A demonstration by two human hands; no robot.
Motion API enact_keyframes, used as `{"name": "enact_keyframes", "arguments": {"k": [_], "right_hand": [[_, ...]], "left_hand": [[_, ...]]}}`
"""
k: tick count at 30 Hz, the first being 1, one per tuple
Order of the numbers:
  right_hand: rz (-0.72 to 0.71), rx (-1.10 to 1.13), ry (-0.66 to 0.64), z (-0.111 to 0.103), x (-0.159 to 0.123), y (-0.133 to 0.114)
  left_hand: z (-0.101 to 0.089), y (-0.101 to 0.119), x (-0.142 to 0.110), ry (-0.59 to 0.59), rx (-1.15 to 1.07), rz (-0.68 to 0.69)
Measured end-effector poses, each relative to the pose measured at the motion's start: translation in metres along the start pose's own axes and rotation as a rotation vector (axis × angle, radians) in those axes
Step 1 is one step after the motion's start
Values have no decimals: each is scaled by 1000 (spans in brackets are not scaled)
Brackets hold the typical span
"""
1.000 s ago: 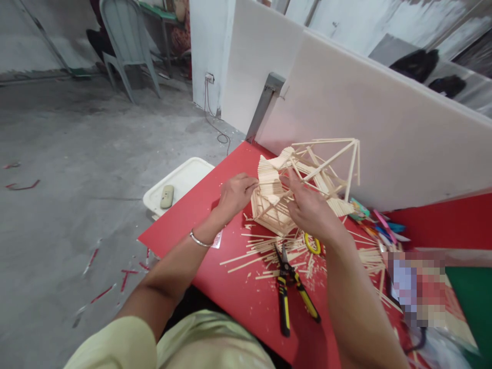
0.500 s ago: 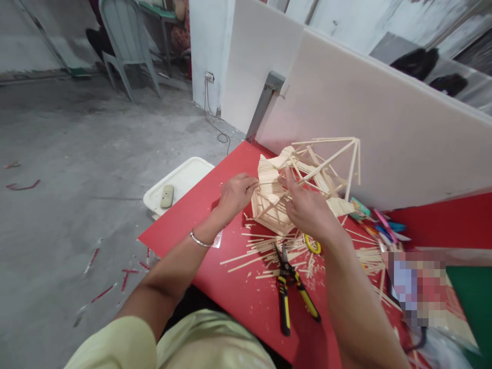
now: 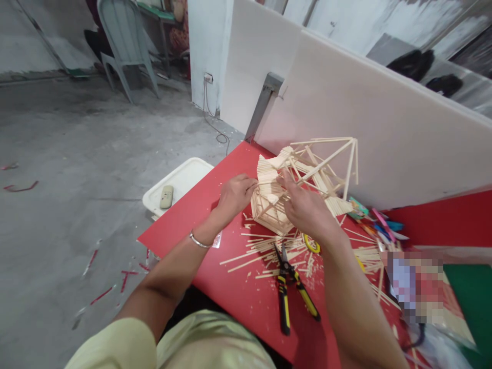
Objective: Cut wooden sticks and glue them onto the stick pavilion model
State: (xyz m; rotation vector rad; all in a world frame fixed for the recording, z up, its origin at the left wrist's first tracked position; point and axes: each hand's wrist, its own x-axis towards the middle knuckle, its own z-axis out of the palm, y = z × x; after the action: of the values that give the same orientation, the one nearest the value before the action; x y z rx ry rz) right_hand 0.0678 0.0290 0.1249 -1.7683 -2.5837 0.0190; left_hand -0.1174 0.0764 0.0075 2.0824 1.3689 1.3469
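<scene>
A model of thin wooden sticks (image 3: 271, 215), with slatted roof panels and an open frame, stands on the red table. At its left side, my left hand (image 3: 236, 196) pinches the end of a thin wooden stick (image 3: 268, 183) lying across a slatted panel. My right hand (image 3: 307, 209) reaches over the model, its fingers closed at the other end of that stick; the fingertips are partly hidden. Yellow-and-black snips (image 3: 285, 282) lie in front with blades apart. Loose sticks (image 3: 249, 253) and a yellow ring-shaped item (image 3: 312, 244) are close to my right forearm.
A white stool (image 3: 184, 174) beside the red table (image 3: 230, 266) bears a small beige case (image 3: 166, 197). Pale boards (image 3: 369, 123) lean behind the model. Colourful packets (image 3: 384, 225) and plastic bags lie at right. A person sits on a chair (image 3: 123, 36) far back.
Both hands keep their places at the model, with hardly any finger movement. The view has shifted very slightly.
</scene>
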Motion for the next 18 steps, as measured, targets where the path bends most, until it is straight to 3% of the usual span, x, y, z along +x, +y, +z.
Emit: {"name": "enact_keyframes", "arguments": {"k": [6, 10, 14, 18], "right_hand": [[15, 11, -7, 0, 4, -2], [-23, 14, 90, -7, -7, -9], [113, 135, 229, -5, -67, -9], [324, 301, 189, 24, -157, -4]], "left_hand": [[0, 0, 0, 15, 13, 8], [-15, 15, 2, 86, -27, 59], [-38, 33, 2, 250, -174, 86], [-44, 40, -8, 307, -286, -8]]}}
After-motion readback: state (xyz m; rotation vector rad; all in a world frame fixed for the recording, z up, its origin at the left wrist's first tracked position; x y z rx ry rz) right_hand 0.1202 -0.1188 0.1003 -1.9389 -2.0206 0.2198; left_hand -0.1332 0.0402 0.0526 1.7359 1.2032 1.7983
